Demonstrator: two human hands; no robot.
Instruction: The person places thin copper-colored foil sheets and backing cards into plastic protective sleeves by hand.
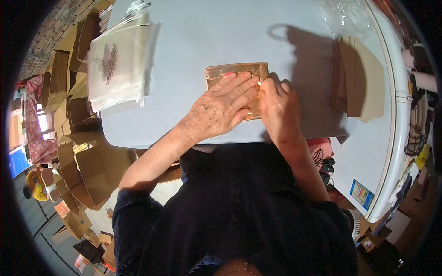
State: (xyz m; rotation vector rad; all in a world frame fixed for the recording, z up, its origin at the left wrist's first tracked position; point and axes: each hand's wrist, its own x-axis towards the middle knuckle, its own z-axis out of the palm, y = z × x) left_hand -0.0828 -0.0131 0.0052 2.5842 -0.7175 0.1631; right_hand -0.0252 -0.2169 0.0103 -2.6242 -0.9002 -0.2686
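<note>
A shiny brown packet in clear film (237,69) lies near the front edge of the table. My left hand (221,106) rests flat on top of it, fingers stretched out toward the upper right, and covers much of its middle. At the packet's right edge my right hand (280,108) is closed, fingers curled in. A small white spot shows by its fingertips, close to the left fingertips. What the right fingers pinch is hidden. Bits of red show through the packet beside my left fingers.
A stack of clear plastic bags (119,69) lies at the table's left. On the right stand stacked tan card sheets (363,78), with crumpled clear film (345,16) behind. Cardboard boxes (99,168) crowd the left side. The pale blue tabletop (198,32) carries a dark shadow.
</note>
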